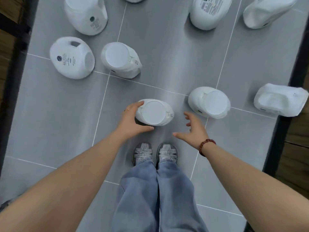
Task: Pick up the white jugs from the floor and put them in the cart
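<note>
Smooth grey floor tiles (158, 47) with pale grout lines lie under the shoes (155, 154). Just ahead of the shoes stands the nearest jug (154, 113), a glossy white plastic oval with a flat round face. Other jugs (209, 102) lie farther ahead. The left hand (132, 118) grips the nearest jug. The right hand (194, 128), ahead-right of the shoes, has its fingers spread loose and holds nothing.

White jugs (209, 102) sit scattered on grey floor (167, 56).
</note>
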Available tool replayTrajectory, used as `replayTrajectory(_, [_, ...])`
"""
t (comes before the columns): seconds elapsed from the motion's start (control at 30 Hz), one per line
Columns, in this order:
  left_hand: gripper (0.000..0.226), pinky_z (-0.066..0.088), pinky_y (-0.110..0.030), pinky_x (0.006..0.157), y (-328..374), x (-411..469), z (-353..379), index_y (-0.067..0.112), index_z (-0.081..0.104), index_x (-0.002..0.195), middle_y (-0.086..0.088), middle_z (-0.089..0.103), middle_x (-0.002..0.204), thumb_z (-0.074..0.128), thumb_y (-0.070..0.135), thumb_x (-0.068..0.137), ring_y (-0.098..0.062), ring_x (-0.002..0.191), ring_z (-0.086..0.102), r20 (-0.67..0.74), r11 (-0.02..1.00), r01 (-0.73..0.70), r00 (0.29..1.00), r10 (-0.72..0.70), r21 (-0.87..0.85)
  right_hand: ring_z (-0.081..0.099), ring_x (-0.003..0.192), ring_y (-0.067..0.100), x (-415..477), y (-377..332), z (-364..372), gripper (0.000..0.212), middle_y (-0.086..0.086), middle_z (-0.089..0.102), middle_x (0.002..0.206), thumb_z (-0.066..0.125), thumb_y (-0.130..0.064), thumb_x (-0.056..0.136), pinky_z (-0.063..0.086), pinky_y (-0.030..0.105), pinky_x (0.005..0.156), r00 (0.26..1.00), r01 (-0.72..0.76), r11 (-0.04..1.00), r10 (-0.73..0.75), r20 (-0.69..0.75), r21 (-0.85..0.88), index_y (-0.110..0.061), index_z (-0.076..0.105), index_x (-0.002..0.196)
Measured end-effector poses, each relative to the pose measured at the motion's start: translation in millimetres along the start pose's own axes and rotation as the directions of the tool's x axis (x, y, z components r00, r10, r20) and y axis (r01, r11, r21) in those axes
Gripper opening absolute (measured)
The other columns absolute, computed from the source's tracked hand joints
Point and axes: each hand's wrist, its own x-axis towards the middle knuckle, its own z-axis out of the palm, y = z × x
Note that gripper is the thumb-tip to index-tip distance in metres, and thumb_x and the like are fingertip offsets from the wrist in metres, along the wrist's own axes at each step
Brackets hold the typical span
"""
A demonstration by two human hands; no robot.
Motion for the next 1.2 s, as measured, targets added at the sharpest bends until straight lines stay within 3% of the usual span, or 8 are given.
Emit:
replayTrajectory(0.1, [0.114,0.019,-0.03,0.114,-27,31,17,0.029,0.033,0.145,-0.005,0.024,0.155,0.091,0.036,0.047,-0.026,0.142,0.022,0.075,0.99,-0.061,0.996,0.052,0.124,0.034,0.135,0.021,34,22,20,0.099,0.004,0.034,0.147,0.085,-0.029,0.064,0.032,0.034,0.11,0.999,0.045,0.994,-0.045,0.002,-0.097,-0.021,0.029,0.145])
replayTrajectory(0.23, [0.12,0.014,-0.037,0.117,-51,69,33,0.031,0.024,0.149,-0.004,0.003,0.161,0.094,0.023,0.051,-0.025,0.147,0.007,0.137,0.963,-0.13,0.986,0.1,0.236,0.022,0.141,0.022,78,46,43,0.114,0.005,0.025,0.153,0.088,-0.03,0.059,0.023,0.035,0.114,0.998,0.062,0.983,-0.062,0.004,-0.171,-0.021,0.019,0.149])
replayTrajectory(0.4, [0.128,0.011,-0.043,0.119,-79,112,51,0.039,0.014,0.149,-0.001,-0.002,0.161,0.093,0.033,0.049,-0.028,0.148,-0.003,0.22,0.894,-0.224,0.965,0.146,0.388,0.016,0.143,0.026,127,70,63,0.126,0.006,0.018,0.156,0.09,-0.028,0.056,0.019,0.038,0.115,0.991,0.119,0.964,-0.1,0.09,-0.236,-0.018,0.006,0.151])
replayTrajectory(0.6, [0.134,0.012,-0.047,0.117,-101,131,62,0.043,0.012,0.148,-0.006,0.009,0.16,0.093,0.043,0.041,-0.034,0.147,0.001,0.217,0.838,-0.351,0.934,0.283,0.418,0.027,0.138,0.027,158,78,92,0.131,0.006,0.023,0.151,0.09,-0.029,0.052,0.03,0.043,0.113,0.984,0.163,0.981,-0.154,0.087,-0.109,-0.026,0.003,0.15])
replayTrajectory(0.7, [0.132,0.018,-0.039,0.114,-106,135,63,0.036,0.016,0.147,-0.013,0.022,0.152,0.093,0.041,0.04,-0.034,0.14,0.016,0.205,0.822,-0.412,0.911,0.359,0.393,0.026,0.138,0.026,159,82,99,0.13,0.007,0.02,0.151,0.09,-0.028,0.053,0.026,0.037,0.114,0.981,0.18,0.983,-0.176,0.084,-0.043,-0.032,0.001,0.149])
replayTrajectory(0.8, [0.127,0.019,-0.029,0.11,-107,137,60,0.028,0.024,0.148,-0.012,0.029,0.146,0.09,0.04,0.04,-0.034,0.134,0.023,0.21,0.818,-0.443,0.896,0.391,0.367,0.029,0.137,0.026,156,82,97,0.133,0.01,0.028,0.147,0.094,-0.027,0.047,0.027,0.035,0.112,0.973,0.229,0.972,-0.227,0.046,-0.057,-0.022,0.009,0.149])
replayTrajectory(1.0, [0.127,0.021,-0.034,0.112,-101,125,45,0.025,0.027,0.147,-0.009,0.034,0.142,0.08,0.053,0.036,-0.028,0.134,0.026,0.185,0.853,-0.435,0.899,0.396,0.288,0.031,0.134,0.024,144,55,74,0.129,0.011,0.034,0.144,0.095,-0.025,0.045,0.026,0.027,0.106,0.944,0.322,0.941,-0.31,0.116,-0.106,-0.017,0.017,0.148])
replayTrajectory(1.2, [0.124,0.026,-0.041,0.111,-44,82,-7,0.023,0.031,0.145,0.002,0.038,0.134,0.073,0.062,0.035,-0.018,0.13,0.03,0.112,0.836,-0.484,0.875,0.471,0.258,0.033,0.132,0.019,94,-14,26,0.126,0.005,0.037,0.144,0.093,-0.031,0.049,0.031,0.033,0.107,0.919,0.376,0.919,-0.353,0.177,-0.119,-0.048,0.009,0.141])
